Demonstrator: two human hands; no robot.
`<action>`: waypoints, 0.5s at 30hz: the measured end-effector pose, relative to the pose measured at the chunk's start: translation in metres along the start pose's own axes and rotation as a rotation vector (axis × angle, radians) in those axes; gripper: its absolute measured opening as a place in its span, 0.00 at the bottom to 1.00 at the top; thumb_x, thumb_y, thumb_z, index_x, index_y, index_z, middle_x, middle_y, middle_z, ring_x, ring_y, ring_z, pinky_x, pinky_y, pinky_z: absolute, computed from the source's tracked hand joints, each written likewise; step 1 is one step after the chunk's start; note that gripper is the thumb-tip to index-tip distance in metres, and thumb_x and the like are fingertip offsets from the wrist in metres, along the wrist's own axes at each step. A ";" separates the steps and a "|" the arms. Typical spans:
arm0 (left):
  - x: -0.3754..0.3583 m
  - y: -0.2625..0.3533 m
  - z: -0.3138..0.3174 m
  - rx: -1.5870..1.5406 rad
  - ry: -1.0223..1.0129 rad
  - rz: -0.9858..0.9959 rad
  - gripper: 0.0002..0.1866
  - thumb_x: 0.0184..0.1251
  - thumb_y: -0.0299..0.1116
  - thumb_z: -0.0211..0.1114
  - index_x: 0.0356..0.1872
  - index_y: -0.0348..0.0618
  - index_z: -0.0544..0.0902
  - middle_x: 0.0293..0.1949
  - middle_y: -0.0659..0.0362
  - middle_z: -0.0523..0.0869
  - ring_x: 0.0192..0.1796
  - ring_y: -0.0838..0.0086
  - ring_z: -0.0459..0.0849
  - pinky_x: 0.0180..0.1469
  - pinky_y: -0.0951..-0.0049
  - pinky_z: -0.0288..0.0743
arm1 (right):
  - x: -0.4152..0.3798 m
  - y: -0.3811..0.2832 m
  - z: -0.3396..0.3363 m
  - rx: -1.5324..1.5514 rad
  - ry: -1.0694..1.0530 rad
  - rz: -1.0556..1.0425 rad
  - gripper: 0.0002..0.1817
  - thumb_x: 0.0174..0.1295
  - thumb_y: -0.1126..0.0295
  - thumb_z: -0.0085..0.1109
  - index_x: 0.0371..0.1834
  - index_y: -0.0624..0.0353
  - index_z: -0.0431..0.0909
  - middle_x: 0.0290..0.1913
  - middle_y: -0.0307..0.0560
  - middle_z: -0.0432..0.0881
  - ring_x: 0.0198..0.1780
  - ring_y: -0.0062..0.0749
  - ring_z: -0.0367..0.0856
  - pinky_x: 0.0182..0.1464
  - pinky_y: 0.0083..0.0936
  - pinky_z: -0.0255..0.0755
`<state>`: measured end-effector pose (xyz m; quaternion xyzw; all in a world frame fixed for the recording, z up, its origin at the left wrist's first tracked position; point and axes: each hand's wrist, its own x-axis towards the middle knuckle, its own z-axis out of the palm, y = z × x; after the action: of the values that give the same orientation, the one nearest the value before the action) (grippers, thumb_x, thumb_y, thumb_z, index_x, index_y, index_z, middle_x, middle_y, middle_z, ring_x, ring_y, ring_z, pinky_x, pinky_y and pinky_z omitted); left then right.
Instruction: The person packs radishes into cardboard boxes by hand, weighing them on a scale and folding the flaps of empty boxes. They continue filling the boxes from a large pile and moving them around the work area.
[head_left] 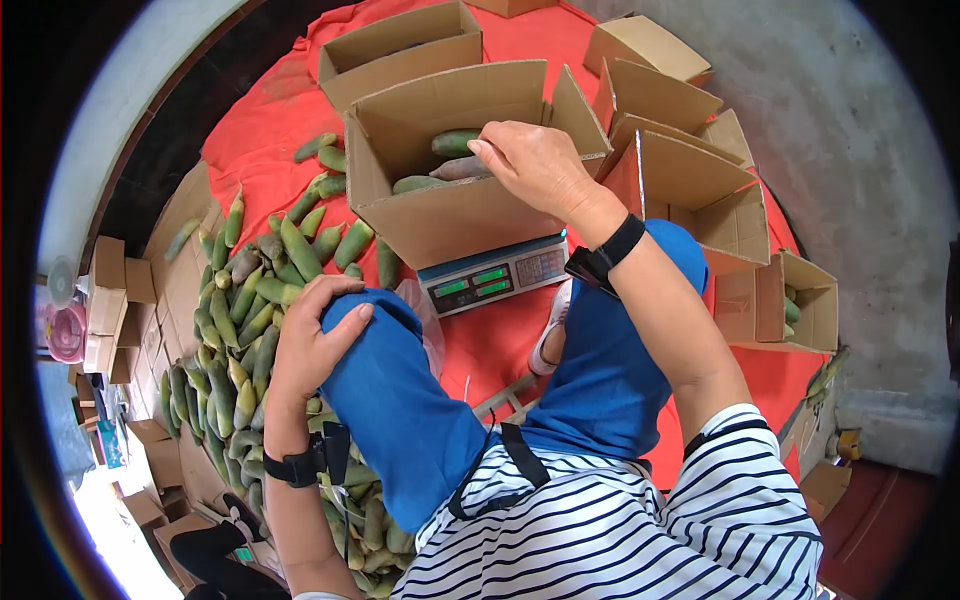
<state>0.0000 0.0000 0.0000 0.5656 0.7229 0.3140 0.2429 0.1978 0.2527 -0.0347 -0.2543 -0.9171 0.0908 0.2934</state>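
My right hand [535, 168] reaches over the near rim of an open cardboard box [435, 225], its fingers curled at the right end of a green radish [456, 142]. Below that radish lie a paler, brownish one [462, 168] and another green one [417, 184], partly hidden by the box wall. The box stands on a digital scale [492, 282] with lit green displays. My left hand [318, 325] rests on my left knee with the thumb spread from the fingers and nothing held. Beside it spreads a large heap of green radishes [245, 300].
Another open box [400, 65] stands behind the one on the scale. Several open boxes [700, 190] line the right side of the red cloth [265, 125]; the nearest box [808, 300] holds radishes. A clear plastic bag [425, 320] lies by my left knee. Another person's leg [215, 555] shows at lower left.
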 end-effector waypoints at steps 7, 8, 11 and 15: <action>-0.005 -0.006 -0.006 -0.054 -0.002 -0.022 0.16 0.59 0.36 0.67 0.43 0.36 0.81 0.42 0.54 0.83 0.48 0.64 0.80 0.55 0.70 0.70 | -0.008 -0.014 -0.016 0.077 0.068 -0.100 0.12 0.66 0.61 0.53 0.31 0.57 0.77 0.30 0.48 0.81 0.33 0.46 0.81 0.34 0.39 0.74; -0.005 -0.006 -0.009 -0.056 -0.005 -0.037 0.15 0.59 0.36 0.67 0.43 0.36 0.81 0.42 0.54 0.83 0.48 0.65 0.80 0.55 0.70 0.70 | -0.008 -0.014 -0.023 0.088 0.093 -0.125 0.13 0.66 0.61 0.53 0.29 0.58 0.76 0.29 0.48 0.81 0.31 0.46 0.81 0.34 0.39 0.74; -0.009 -0.012 -0.011 -0.069 0.014 -0.029 0.15 0.59 0.35 0.66 0.43 0.37 0.81 0.42 0.54 0.82 0.48 0.65 0.80 0.55 0.71 0.70 | -0.013 -0.024 -0.076 0.031 0.168 -0.117 0.11 0.65 0.62 0.54 0.30 0.57 0.77 0.29 0.47 0.81 0.32 0.46 0.80 0.34 0.38 0.74; -0.010 -0.021 -0.011 -0.032 0.040 0.007 0.15 0.59 0.33 0.65 0.43 0.34 0.80 0.42 0.53 0.83 0.47 0.67 0.81 0.55 0.71 0.70 | -0.050 -0.013 -0.146 -0.093 0.212 0.036 0.09 0.65 0.64 0.54 0.33 0.56 0.79 0.29 0.47 0.80 0.33 0.44 0.80 0.34 0.36 0.73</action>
<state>-0.0195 -0.0151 -0.0075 0.5580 0.7202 0.3376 0.2365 0.3129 0.2178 0.0637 -0.2921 -0.8793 0.0261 0.3752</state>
